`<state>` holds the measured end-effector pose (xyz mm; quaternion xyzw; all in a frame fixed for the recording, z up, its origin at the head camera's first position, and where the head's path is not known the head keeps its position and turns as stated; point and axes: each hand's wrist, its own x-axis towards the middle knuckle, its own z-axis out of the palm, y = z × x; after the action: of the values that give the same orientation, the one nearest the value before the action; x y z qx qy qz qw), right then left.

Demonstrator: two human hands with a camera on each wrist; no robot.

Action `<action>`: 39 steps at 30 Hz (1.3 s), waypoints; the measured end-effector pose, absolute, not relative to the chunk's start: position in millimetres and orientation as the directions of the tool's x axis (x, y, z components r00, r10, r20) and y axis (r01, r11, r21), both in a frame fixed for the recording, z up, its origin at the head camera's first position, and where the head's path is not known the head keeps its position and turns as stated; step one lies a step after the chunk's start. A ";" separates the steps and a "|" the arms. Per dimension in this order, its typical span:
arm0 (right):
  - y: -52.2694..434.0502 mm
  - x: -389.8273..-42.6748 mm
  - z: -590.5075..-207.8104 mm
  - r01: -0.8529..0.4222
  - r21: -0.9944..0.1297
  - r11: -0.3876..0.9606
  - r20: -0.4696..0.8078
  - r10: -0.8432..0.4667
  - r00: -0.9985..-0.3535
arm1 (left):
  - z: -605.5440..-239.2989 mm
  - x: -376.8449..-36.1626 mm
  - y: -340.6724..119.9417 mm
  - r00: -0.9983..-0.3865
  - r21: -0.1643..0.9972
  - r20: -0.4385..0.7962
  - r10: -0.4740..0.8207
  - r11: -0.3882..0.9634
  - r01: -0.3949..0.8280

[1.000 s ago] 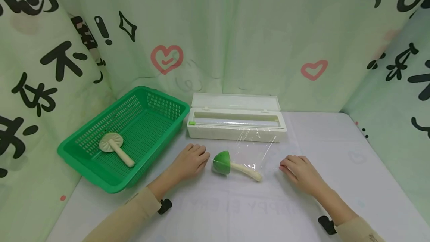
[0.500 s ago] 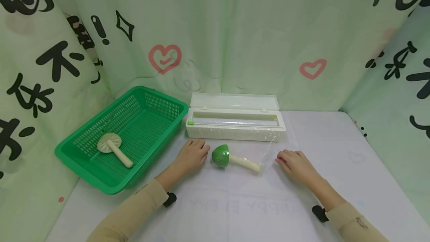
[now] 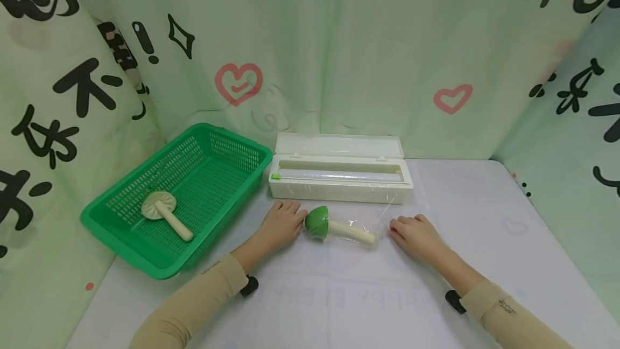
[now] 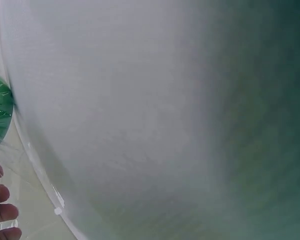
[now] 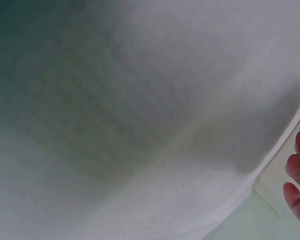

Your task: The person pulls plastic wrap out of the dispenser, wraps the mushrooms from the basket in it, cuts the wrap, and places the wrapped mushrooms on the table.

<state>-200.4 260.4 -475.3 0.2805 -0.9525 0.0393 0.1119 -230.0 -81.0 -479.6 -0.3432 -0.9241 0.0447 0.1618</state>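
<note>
Green-capped toy mushroom [image 3: 334, 225] lying on its side at frame centre, on clear cling film [image 3: 375, 218] drawn from white dispenser box [image 3: 340, 176] just behind. Left hand [image 3: 279, 223] flat beside the cap, fingers relaxed; right hand [image 3: 411, 235] likewise near the stem end. Further left, green basket [image 3: 121, 230] holding a pale mushroom [image 3: 166, 212].

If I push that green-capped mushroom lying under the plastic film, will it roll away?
The green-capped mushroom lies on its side with a round cap, so it would probably roll in a curve. The clinging plastic film over it likely limits that. It looks light.
</note>
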 end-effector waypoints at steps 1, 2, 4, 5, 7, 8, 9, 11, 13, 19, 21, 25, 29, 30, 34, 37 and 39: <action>260.0 -200.6 -475.4 -0.531 -0.009 0.847 0.232 -0.515 -0.825 | -479.6 -230.0 -80.7 -0.715 -0.191 0.267 0.646 0.763 0.618; 259.6 -200.5 -475.0 -0.515 -0.007 0.857 0.232 -0.499 -0.835 | -479.4 -229.9 -80.3 -0.719 -0.188 0.263 0.644 0.765 0.616; 258.1 -199.5 -473.4 -0.465 -0.016 0.885 0.248 -0.447 -0.859 | -479.3 -229.8 -79.3 -0.727 -0.179 0.249 0.640 0.768 0.615; 256.7 -198.6 -472.3 -0.440 -0.021 0.898 0.277 -0.417 -0.866 | -478.9 -229.7 -78.4 -0.732 -0.176 0.241 0.638 0.770 0.613; 252.2 -196.8 -469.5 -0.424 -0.024 0.905 0.391 -0.382 -0.837 | -477.9 -229.3 -76.4 -0.743 -0.170 0.223 0.631 0.775 0.608; 248.3 -195.8 -467.1 -0.438 -0.022 0.899 0.461 -0.380 -0.802 | -477.8 -229.3 -75.5 -0.749 -0.169 0.214 0.628 0.778 0.605; 243.5 -195.4 -464.8 -0.470 -0.019 0.882 0.534 -0.388 -0.751 | -477.5 -229.2 -74.9 -0.754 -0.164 0.208 0.623 0.782 0.601; 232.9 -193.7 -460.5 -0.566 0.030 0.824 0.647 -0.448 -0.617 | -476.9 -229.4 -73.2 -0.764 -0.158 0.202 0.613 0.790 0.592; 220.5 -191.9 -458.1 -0.682 0.105 0.724 0.681 -0.552 -0.481 | -477.5 -229.9 -72.5 -0.771 -0.150 0.204 0.603 0.798 0.584; 193.2 -183.3 -465.2 -0.835 0.160 0.526 0.536 -0.757 -0.373 | -478.5 -230.1 -71.1 -0.768 -0.151 0.231 0.597 0.802 0.578; 189.0 -182.1 -468.5 -0.814 0.156 0.560 0.497 -0.757 -0.425 | -478.1 -229.9 -70.5 -0.765 -0.156 0.239 0.599 0.801 0.578; 184.4 -182.3 -471.9 -0.767 0.148 0.624 0.449 -0.734 -0.510 | -474.0 -228.0 -70.9 -0.764 -0.129 0.262 0.590 0.806 0.578; 182.6 -183.6 -472.4 -0.746 0.154 0.648 0.416 -0.727 -0.545 | -467.9 -226.1 -73.8 -0.741 -0.074 0.348 0.574 0.805 0.589; 182.4 -183.7 -472.2 -0.740 0.157 0.654 0.407 -0.726 -0.555 | -466.5 -225.8 -74.4 -0.717 -0.070 0.385 0.581 0.793 0.605; 181.5 -184.3 -471.8 -0.721 0.168 0.672 0.371 -0.721 -0.586 | -464.8 -226.6 -74.2 -0.525 -0.183 0.496 0.691 0.675 0.715; 180.4 -184.8 -471.7 -0.715 0.175 0.677 0.357 -0.720 -0.595 | -465.7 -226.5 -72.2 -0.404 -0.318 0.454 0.794 0.568 0.759; 179.7 -185.2 -471.8 -0.711 0.183 0.678 0.352 -0.721 -0.597 | -467.3 -225.9 -70.8 -0.402 -0.374 0.366 0.839 0.529 0.762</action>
<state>-185.2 179.7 -471.8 0.4008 -0.8935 -0.0116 0.2024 -225.9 -70.8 -467.3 -0.4799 -0.8341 0.0734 0.2618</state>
